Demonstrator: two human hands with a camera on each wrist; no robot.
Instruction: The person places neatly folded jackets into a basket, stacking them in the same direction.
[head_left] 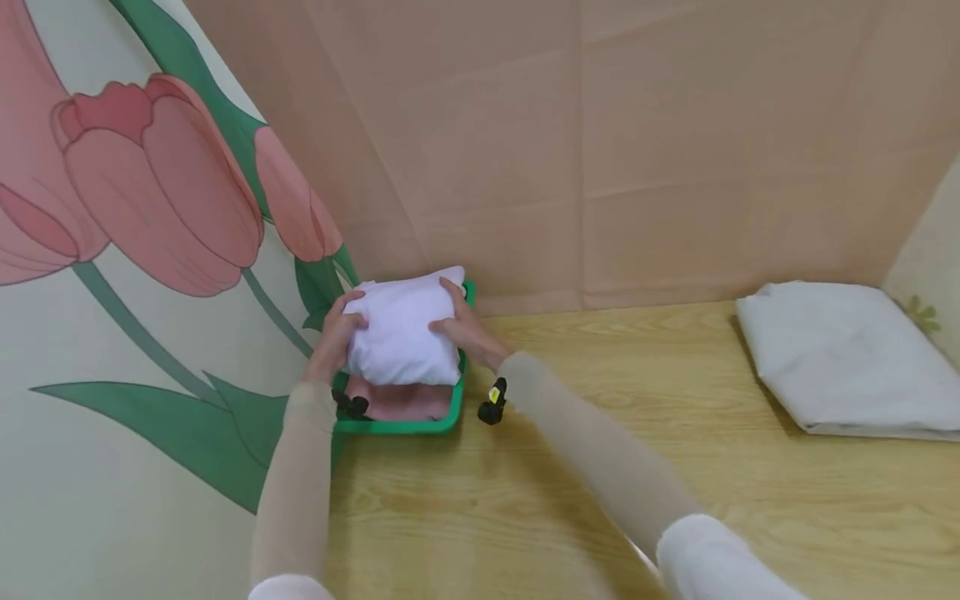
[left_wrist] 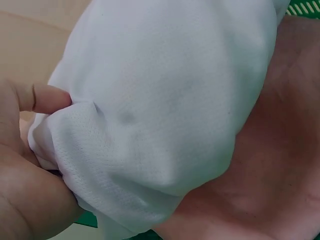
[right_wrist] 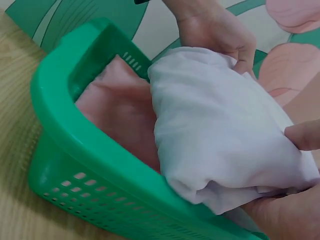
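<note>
White cloth [head_left: 405, 329], folded into a bundle, is over the green basket [head_left: 408, 427], above the pink cloth [head_left: 405, 403]. The grip of left hand [head_left: 333, 335] and right hand [head_left: 468, 329] holds its opposite sides. Better keep it level, with even pressure (loose folds can slip).

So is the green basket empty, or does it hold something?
Not empty: pink cloth lies inside the green basket, visible beside the white cloth that the left hand and right hand hold.
</note>
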